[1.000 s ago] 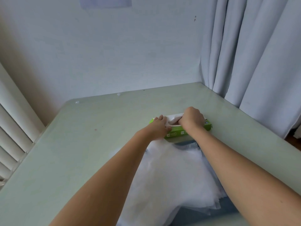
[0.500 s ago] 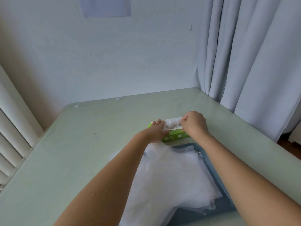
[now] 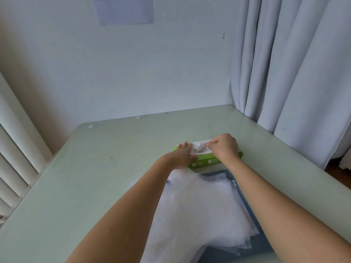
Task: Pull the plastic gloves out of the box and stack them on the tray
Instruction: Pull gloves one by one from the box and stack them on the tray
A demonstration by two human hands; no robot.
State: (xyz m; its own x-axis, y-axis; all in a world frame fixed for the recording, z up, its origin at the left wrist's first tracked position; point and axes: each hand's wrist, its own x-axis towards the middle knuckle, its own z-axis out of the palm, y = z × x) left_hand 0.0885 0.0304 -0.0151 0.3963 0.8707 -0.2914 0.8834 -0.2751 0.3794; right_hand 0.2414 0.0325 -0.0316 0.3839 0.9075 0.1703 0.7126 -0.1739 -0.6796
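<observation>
Head view, contents as seen.

Hands, two, both forearms bare and stretched forward over the tray to the box.
- Left hand (image 3: 183, 155): palm down on the left end of the box. Fingers (image 3: 185, 146) lie close together over the top face, and the thumb is set against the near green side, so the hand holds that end.
- Right hand (image 3: 225, 147): knuckles up over the right half of the box, wrist slightly raised. Thumb and forefinger are closed together on the glove at the opening; the other fingers are curled under.

Box (image 3: 203, 163), one: green card with a white top panel, lying flat and lengthwise on the table, just beyond the far edge of the tray.

Glove (image 3: 199, 149), one: a crumpled white tuft of thin plastic standing out of the top slot, between the two hands, pinched at its right end.

Stack of gloves (image 3: 201, 205), one pile: cloudy, translucent sheets lying flat on the tray, between the forearms. The left part is hidden under the left forearm. Layered edges fan out along the right and near sides; the number of sheets cannot be told.

Tray (image 3: 224, 253), one: dark blue-grey, showing at its far right corner and near edge, otherwise covered.

Table (image 3: 114, 168), one: pale green, glossy.

Surroundings: curtain (image 3: 294, 73), pale grey, in folds at the right; wall (image 3: 133, 73), with one sheet of paper (image 3: 125, 8) fixed on it; blind (image 3: 15, 158), slatted, at the left.
</observation>
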